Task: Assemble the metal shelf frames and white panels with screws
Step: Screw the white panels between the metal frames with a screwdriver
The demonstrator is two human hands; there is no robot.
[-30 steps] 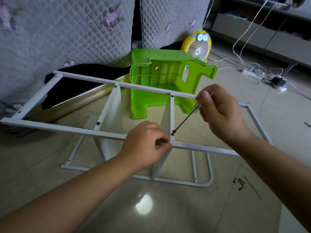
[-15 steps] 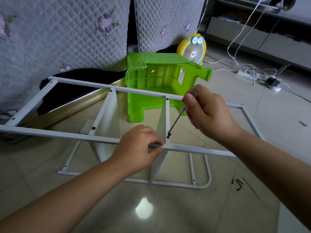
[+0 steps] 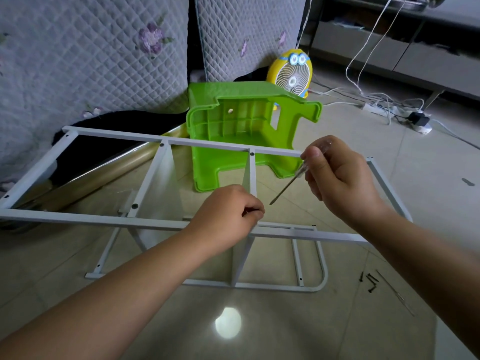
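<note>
The upper metal frame (image 3: 91,219) is lying flat across the view. Its left white panel (image 3: 158,193) is already showing dark screw heads at both ends.

The left hand (image 3: 226,219) is curling round the near rail, right at the joint with the second white panel (image 3: 248,178). Its fingers are pinching over the spot where a screw head was showing half a second ago. I cannot tell whether a screw is sitting under the fingertips.

The screwdriver (image 3: 285,187) is no longer bearing on that screw. Its tip is hanging in the air just right of the panel's near end, apart from the metal. The right hand (image 3: 340,183) is clenching the clear handle, with the shaft slanting down to the left.

I am reading this as a break in driving at this joint, with the screw either seated or being reset. The joint is sitting under the left hand, near the tip and below-left of the right hand.

A few loose screws (image 3: 371,281) are lying on the floor well to the right, beside the lower frame (image 3: 322,268).
</note>
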